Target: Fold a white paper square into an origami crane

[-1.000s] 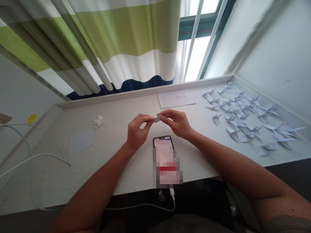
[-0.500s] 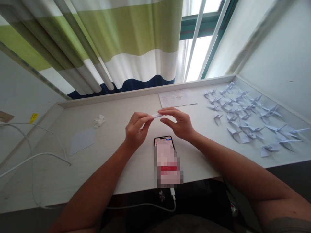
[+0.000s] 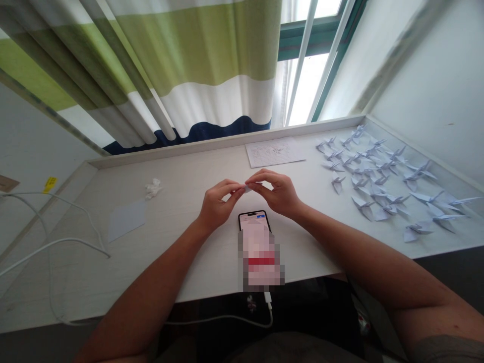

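My left hand (image 3: 217, 204) and my right hand (image 3: 275, 192) meet above the white desk (image 3: 181, 232), fingertips pinched together on a small folded piece of pale paper (image 3: 247, 188). Most of the paper is hidden by the fingers. Just below the hands a phone (image 3: 257, 244) lies face up on the desk, its screen lit, with a white cable plugged into its near end.
Several folded paper cranes (image 3: 381, 181) cover the desk's right side. A printed sheet (image 3: 274, 151) lies at the back, a blank paper square (image 3: 126, 219) and a crumpled scrap (image 3: 153, 189) at the left. White cables (image 3: 49, 242) loop at the left edge. A striped curtain hangs behind.
My hands have closed in together; the right fingers, spread half a second ago, now pinch the paper against the left fingertips.
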The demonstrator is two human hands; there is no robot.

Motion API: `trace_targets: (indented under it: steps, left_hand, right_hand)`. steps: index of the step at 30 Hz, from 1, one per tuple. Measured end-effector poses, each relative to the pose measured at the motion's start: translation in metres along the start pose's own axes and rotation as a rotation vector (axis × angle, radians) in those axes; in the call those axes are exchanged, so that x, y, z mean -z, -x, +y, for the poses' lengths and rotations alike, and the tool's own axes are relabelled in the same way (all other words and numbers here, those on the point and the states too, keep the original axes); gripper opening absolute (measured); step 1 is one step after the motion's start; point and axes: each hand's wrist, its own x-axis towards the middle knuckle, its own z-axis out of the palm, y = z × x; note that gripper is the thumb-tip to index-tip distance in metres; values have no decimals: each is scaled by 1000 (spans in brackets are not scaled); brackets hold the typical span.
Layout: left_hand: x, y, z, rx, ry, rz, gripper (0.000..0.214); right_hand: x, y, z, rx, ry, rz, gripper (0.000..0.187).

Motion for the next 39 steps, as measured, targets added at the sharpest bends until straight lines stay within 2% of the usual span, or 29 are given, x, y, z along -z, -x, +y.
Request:
trace_targets:
  steps: [6, 10, 15, 18, 29, 35, 39]
  left_hand:
    - [-2, 2, 1, 280, 135, -29, 23]
    - [-8, 0, 3, 425, 291, 47, 32]
    - [-10, -3, 5, 580, 481, 152, 41]
    - [-10, -4, 5, 679, 554, 157, 44]
    - [-9, -3, 4, 720, 622, 46, 42]
    - [-5, -4, 9, 787, 636, -54, 44]
    - [-5, -4, 13, 794, 631, -72, 45]
  right_hand:
    - [0, -1, -2, -156, -15, 10, 19]
    - [-3, -2, 1, -308, -153, 16, 30]
    - [-2, -3, 8, -391, -203, 19, 47]
    - [-1, -3, 9, -437, -230, -37, 53]
    - [0, -1, 10, -461, -207, -104, 51]
    - [-1, 1, 13, -438, -193, -124, 47]
    - [-5, 3, 14, -399, -173, -114, 43]
